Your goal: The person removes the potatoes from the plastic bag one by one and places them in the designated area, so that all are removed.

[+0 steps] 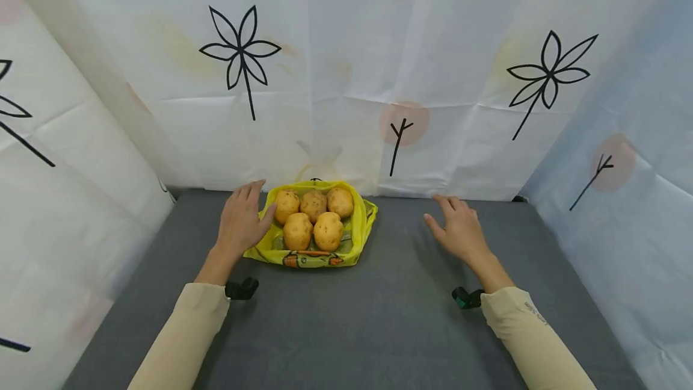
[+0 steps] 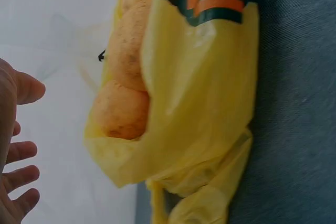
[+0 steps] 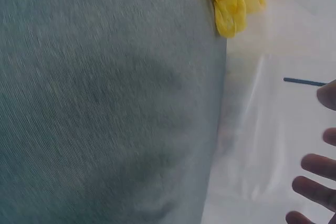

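Observation:
A yellow plastic bag [image 1: 353, 250] lies at the back of the table with its mouth spread wide, and several potatoes [image 1: 298, 232] show inside it. Carrots are printed on its near side. At the bag's left edge is my left hand [image 1: 242, 218], fingers extended and holding nothing; in the left wrist view its thumb appears apart from the bag [image 2: 199, 98]. My right hand [image 1: 460, 229] hovers over the table well to the right of the bag, its fingers spread and loose. Only its fingertips enter the right wrist view, where the bag's yellow edge [image 3: 228, 3] shows at the top.
A dark grey cloth covers the table [image 1: 346, 330]. White fabric with printed black flowers [image 1: 240, 50] hangs behind it, and similar sheets stand at the left [image 1: 54, 209] and right [image 1: 639, 227]. Each wrist bears a small black strap device [image 1: 242, 289].

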Demonstrator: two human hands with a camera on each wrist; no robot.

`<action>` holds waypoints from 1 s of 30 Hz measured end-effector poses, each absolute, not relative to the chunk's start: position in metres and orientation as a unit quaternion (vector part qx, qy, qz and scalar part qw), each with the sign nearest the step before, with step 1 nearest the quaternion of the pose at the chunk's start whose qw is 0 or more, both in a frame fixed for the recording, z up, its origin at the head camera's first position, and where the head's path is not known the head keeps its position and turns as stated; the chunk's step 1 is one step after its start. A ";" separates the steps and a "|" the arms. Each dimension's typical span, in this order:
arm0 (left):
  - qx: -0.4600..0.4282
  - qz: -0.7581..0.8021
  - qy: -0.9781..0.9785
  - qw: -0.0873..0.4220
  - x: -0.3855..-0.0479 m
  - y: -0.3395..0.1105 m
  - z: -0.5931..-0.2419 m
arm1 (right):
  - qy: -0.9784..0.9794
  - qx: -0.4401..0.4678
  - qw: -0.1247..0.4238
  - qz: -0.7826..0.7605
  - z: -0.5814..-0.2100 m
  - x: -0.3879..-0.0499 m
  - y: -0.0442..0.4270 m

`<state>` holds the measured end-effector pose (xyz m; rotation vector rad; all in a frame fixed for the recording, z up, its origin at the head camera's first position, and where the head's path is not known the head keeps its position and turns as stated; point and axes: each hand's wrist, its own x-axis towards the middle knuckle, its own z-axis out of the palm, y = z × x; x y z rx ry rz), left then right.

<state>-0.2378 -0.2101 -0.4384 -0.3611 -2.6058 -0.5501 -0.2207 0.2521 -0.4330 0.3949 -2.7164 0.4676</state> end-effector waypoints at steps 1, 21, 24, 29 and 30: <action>-0.125 -0.213 -0.944 0.218 -0.237 -0.210 -0.442 | -0.960 0.142 0.174 0.168 -0.434 -0.220 0.251; -0.071 -0.441 -0.893 0.053 -0.223 -0.222 -0.514 | -0.932 0.170 0.096 0.307 -0.452 -0.202 0.190; -0.080 -0.451 -0.888 0.044 -0.222 -0.225 -0.518 | -0.928 0.175 0.081 0.320 -0.452 -0.202 0.178; -0.099 -0.475 -0.874 0.030 -0.222 -0.228 -0.523 | -0.917 0.192 0.055 0.345 -0.451 -0.204 0.159; -0.103 -0.479 -0.871 0.029 -0.223 -0.228 -0.524 | -0.915 0.196 0.051 0.349 -0.451 -0.205 0.155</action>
